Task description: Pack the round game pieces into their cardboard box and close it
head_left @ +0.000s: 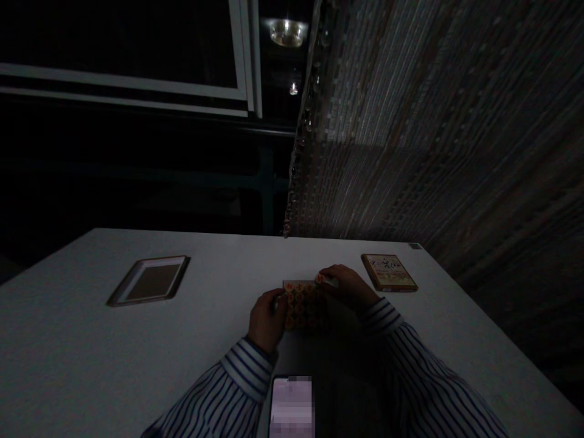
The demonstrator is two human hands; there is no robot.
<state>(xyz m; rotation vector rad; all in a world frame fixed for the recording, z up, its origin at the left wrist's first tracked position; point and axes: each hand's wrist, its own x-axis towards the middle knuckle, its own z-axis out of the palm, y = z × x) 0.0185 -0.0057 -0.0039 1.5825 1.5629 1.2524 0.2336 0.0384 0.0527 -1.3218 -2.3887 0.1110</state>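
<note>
In the dim middle of the table lies a small tray (306,330) with rows of round wooden Chinese chess pieces (300,304) bearing red characters. My left hand (268,320) is closed around the tray's left side, thumb against its edge. At the far right corner, my right hand (349,287) pinches one round Chinese chess piece (320,278) between thumb and fingers, tilted up so its red character shows. Shadow hides the right part of the tray.
An open shallow box half (157,281) lies to the left. To the right is a flat box lid (390,272) printed with dark characters. A lit phone (292,407) lies nearest me. Behind the table hangs a string curtain (365,152).
</note>
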